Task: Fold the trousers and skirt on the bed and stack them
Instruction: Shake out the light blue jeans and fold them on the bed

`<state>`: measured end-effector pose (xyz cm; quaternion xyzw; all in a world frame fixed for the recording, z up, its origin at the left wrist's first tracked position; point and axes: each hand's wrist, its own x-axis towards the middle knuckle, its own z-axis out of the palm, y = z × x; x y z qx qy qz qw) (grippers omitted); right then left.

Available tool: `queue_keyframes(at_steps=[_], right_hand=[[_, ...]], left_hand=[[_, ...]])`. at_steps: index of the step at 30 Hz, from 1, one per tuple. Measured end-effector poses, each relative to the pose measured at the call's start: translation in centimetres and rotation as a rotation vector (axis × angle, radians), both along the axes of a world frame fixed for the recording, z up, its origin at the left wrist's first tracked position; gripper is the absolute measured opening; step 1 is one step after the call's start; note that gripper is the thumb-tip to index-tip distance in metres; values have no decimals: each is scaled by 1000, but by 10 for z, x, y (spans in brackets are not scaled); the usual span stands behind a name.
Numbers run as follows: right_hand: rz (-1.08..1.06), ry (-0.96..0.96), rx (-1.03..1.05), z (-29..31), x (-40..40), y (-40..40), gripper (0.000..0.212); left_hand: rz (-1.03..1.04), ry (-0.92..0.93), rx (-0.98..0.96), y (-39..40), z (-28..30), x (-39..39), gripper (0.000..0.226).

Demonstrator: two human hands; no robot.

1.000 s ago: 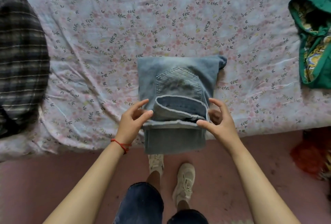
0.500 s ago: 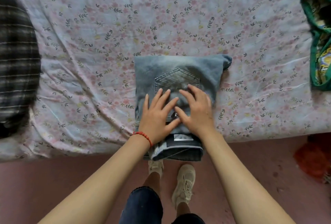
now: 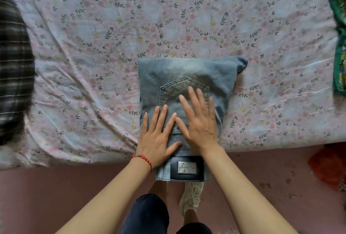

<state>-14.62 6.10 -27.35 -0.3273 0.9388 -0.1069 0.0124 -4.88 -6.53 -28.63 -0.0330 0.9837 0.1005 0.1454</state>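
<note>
Compared with half a second ago, both hands are lying further apart in reach: the right hand (image 3: 200, 121) is now stretching higher up the folded jeans (image 3: 187, 84), its fingertips covering the lower part of the stitched back pocket (image 3: 184, 88), while the left hand (image 3: 157, 136) is sitting lower and to the left. The waistband end with its dark brand patch (image 3: 186, 167) is now showing fully below the palms, hanging past the near edge of the bed (image 3: 93, 46); a second ago the person was gripping a raised fold there instead.

Both hands are lying flat with fingers straight and slightly spread, pressing down on the denim and gripping nothing. The left wrist is wearing one red bead bracelet (image 3: 143, 159).

Counting what is on the bed: one folded pair of jeans, sitting at the middle of the near edge; one dark plaid garment (image 3: 13, 76) at the left edge; one green garment with a patterned lining (image 3: 338, 37) at the right edge. Two hands are resting on the jeans, touching each other at thumb and forefinger. Below the bed edge, one pale shoe (image 3: 191, 196) is standing on the pink floor (image 3: 56, 196), and something red (image 3: 327, 166) is lying on the floor to the right.
</note>
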Motion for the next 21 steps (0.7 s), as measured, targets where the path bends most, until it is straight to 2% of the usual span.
queue_keyframes(at_steps=[2, 4, 9, 14, 17, 19, 21], right_hand=[[98, -6, 82, -11, -31, -12, 55], [99, -57, 183, -24, -64, -9, 61], [-144, -178, 273, -29, -103, 13, 75], [-391, -124, 122, -11, -68, -1, 68], [-232, -112, 49, -10, -25, -4, 59], [-141, -156, 117, -16, 2, 4, 55], [-154, -195, 176, -20, 15, 16, 55]], left_hand=[[0, 0, -8, 0, -3, 0, 80], [-13, -8, -17, 0, -6, -2, 79], [-12, -33, -28, 0, -7, -5, 79], [-9, -36, -21, 0, -6, -3, 78], [-11, -26, -13, 0, -6, -4, 78], [-12, -26, 1, 0, -6, -4, 79], [-15, -32, 7, 0, -5, -4, 79]])
